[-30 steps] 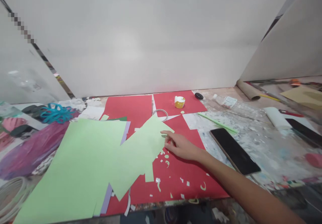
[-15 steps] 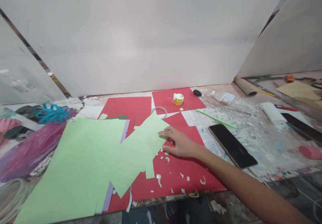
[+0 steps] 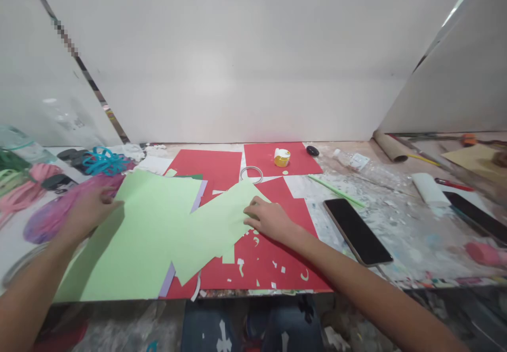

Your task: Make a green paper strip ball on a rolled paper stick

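A large light green paper sheet (image 3: pixel 146 236) lies at the left of the table, partly under a smaller cut light green piece of paper (image 3: pixel 214 230). My right hand (image 3: pixel 271 219) is on the smaller piece's right edge, its fingers curled together on the paper. Over the large sheet's upper left edge is my left hand (image 3: pixel 93 209), thumb and fingers apart, nothing held. Red paper sheets (image 3: pixel 277 257) lie beneath, strewn with small paper scraps (image 3: pixel 255 241). A strip of lilac paper (image 3: pixel 168 279) shows under the green.
Behind stand a small yellow-and-white tub (image 3: pixel 282 158) and a ring (image 3: pixel 251 174). To the right lie a phone (image 3: pixel 356 230), green sticks (image 3: pixel 336 191) and a clear plastic bottle (image 3: pixel 368 164). Blue ribbon (image 3: pixel 105 161) and a purple plastic bag (image 3: pixel 51 215) are at left. A white panel (image 3: pixel 222 67) closes the back.
My left hand has come into view from the left, over the large sheet's edge. My right hand's fingers have curled closer together on the smaller piece. The view has tilted up slightly.
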`<state>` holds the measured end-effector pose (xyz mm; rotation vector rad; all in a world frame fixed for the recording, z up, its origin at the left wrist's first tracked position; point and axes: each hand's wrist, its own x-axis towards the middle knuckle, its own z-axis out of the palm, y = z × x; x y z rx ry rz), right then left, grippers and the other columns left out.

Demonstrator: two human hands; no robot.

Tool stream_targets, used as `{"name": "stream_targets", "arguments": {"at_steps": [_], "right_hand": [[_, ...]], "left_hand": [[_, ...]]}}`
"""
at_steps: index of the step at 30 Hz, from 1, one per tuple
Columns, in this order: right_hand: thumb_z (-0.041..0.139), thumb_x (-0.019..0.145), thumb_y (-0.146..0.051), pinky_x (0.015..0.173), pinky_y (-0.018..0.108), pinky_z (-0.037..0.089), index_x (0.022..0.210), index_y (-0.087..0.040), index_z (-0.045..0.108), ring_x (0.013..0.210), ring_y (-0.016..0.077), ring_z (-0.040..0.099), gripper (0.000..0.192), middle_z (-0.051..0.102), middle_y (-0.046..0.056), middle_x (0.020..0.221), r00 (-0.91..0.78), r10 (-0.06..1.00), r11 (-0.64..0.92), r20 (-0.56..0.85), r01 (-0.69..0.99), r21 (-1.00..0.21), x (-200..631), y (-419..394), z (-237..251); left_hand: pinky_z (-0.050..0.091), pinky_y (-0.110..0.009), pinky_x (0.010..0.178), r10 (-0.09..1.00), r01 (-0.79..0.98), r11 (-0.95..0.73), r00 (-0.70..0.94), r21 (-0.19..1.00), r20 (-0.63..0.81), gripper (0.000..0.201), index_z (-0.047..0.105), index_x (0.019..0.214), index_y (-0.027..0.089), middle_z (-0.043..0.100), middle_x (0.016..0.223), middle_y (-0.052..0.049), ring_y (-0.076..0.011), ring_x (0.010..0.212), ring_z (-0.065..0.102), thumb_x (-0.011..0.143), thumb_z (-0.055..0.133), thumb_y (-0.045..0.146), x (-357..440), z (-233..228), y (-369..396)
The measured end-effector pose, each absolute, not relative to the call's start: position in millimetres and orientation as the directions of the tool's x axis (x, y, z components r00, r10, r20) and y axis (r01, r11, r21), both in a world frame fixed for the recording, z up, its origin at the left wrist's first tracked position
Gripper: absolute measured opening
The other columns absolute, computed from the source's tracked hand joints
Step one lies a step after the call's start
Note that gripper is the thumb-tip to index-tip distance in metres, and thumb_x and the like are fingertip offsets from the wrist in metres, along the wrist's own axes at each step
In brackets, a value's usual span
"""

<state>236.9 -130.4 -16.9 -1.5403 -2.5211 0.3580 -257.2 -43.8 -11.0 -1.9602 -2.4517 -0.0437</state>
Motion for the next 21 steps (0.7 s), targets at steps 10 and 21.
{"name": "stream_targets", "arguments": {"at_steps": [10,21], "right_hand": [[0.056,0.092,-0.031,0.064,0.025,0.039,0.093,-0.024,0.073,0.078,0.0113,0.061,0.019,0.063,0.001,0.104,-0.294,0.954,0.291,0.066,0.843,-0.453,229,-121,-35],[0.053,0.092,-0.033,0.101,0.041,0.037,0.107,-0.019,0.071,0.116,0.0237,0.054,0.027,0.065,0.01,0.121,-0.484,0.844,0.537,0.232,0.767,-0.35,236,-134,-35]], "left_hand": [[0.042,-0.026,0.067,0.976,0.975,0.219,-0.219,-0.03,0.003,0.054,0.07,0.104,0.02,0.074,0.09,-0.004,-0.0255,0.087,0.064,0.082,0.036,0.057,-269,5,-43],[0.044,-0.02,0.076,0.998,0.998,-0.005,0.009,0.069,-0.057,0.031,0.07,0.08,0.027,0.075,0.088,0.011,-0.0147,0.083,0.062,0.073,0.047,0.047,-250,20,-39]]}}
